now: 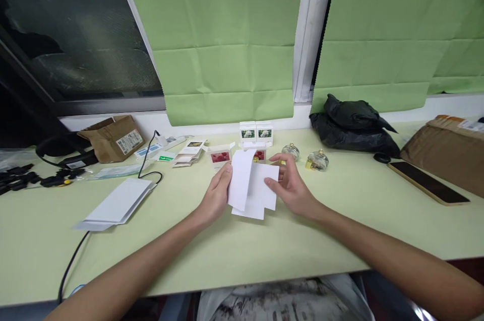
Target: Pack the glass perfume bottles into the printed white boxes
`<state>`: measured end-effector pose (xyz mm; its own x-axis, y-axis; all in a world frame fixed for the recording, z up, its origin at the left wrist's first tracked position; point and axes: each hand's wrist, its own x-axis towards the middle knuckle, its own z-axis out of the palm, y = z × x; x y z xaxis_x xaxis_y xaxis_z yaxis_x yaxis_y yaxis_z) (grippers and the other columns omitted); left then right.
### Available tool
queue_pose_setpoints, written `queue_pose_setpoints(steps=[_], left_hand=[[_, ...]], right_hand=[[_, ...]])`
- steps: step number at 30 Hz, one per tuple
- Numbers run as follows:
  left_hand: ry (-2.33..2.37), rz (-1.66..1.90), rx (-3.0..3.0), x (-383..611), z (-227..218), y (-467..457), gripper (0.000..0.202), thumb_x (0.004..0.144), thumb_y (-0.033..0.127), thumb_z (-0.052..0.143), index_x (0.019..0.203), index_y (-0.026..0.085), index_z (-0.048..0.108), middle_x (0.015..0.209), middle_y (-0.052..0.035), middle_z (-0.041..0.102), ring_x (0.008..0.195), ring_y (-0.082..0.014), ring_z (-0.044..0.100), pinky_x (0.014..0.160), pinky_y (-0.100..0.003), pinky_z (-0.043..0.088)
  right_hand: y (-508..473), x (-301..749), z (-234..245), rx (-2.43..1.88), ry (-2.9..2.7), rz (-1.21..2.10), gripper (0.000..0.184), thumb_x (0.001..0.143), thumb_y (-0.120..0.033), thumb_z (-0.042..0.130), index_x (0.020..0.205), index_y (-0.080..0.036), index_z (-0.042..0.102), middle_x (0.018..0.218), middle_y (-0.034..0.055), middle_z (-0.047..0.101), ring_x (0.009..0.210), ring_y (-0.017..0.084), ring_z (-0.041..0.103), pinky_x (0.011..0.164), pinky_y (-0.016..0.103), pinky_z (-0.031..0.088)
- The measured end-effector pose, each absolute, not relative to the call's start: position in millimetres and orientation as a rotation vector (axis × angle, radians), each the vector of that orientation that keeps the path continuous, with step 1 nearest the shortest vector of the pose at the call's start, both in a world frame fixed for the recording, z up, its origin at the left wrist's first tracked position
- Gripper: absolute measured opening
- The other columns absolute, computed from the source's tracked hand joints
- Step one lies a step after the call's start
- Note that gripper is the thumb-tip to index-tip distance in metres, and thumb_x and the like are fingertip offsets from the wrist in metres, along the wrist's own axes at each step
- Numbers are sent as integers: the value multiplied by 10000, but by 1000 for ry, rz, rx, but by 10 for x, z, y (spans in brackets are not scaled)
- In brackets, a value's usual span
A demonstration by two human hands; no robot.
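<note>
Between my hands, above the table, is a partly unfolded white cardboard box blank (239, 182) with flaps. My left hand (216, 192) grips its left panel, thumb in front and fingers behind. On the right, the thumb and fingers of my right hand (293, 185) close on the blank's right flap. Just behind it stand white boxes with red flower pictures (220, 155), partly hidden by the blank. Two small glass bottles with gold parts, a nearer one (318, 161) and a farther one (291, 151), sit beyond my right hand.
Two white-flower boxes (256, 132) stand by the window. Flat white blanks (118, 202) and folded printed ones (189, 153) lie left, near a black cable (73, 260) and brown carton (113, 139). Right are a black plastic bag (353, 124), phone (427, 182) and larger carton (446, 152).
</note>
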<state>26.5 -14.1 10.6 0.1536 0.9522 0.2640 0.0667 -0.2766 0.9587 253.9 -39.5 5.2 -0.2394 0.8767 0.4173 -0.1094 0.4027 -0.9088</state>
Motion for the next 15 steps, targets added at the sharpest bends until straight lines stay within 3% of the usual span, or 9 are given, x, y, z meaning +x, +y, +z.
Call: queue_pose_setpoints(steps=[3, 6, 11, 15], left_hand=[[1013, 1191, 1498, 294, 59, -160, 533, 1028, 631, 522, 1315, 220, 702, 1338, -77, 731, 1173, -261, 671, 941, -331, 563], [1014, 1146, 1450, 324, 35, -193, 570, 1006, 650, 532, 1330, 216, 707, 1332, -91, 745, 1152, -279, 691, 909, -355, 583], [1060, 1187, 1291, 348, -14, -201, 571, 968, 646, 596, 1290, 194, 732, 1318, -110, 753, 1084, -274, 711, 844, -341, 584], [1050, 1185, 1323, 340, -28, -199, 534, 992, 634, 570, 1254, 196, 726, 1215, -98, 763, 1037, -257, 698, 833, -336, 577]], right_hand=[[-403, 2551, 85, -721, -1544, 1147, 517, 974, -481, 711, 1354, -367, 380, 1041, 31, 636, 809, 226, 661, 653, 361, 568], [-404, 2593, 124, -759, -1566, 1212, 453, 1007, -505, 640, 1367, -368, 402, 1085, 42, 653, 793, 225, 665, 651, 360, 562], [-401, 2661, 121, -853, -1628, 1209, 358, 1022, -335, 531, 1361, -362, 420, 1140, 21, 635, 869, 213, 645, 771, 367, 552], [-373, 2655, 87, -810, -1617, 1228, 382, 1000, -292, 540, 1340, -357, 378, 1101, 11, 628, 805, 199, 621, 722, 342, 527]])
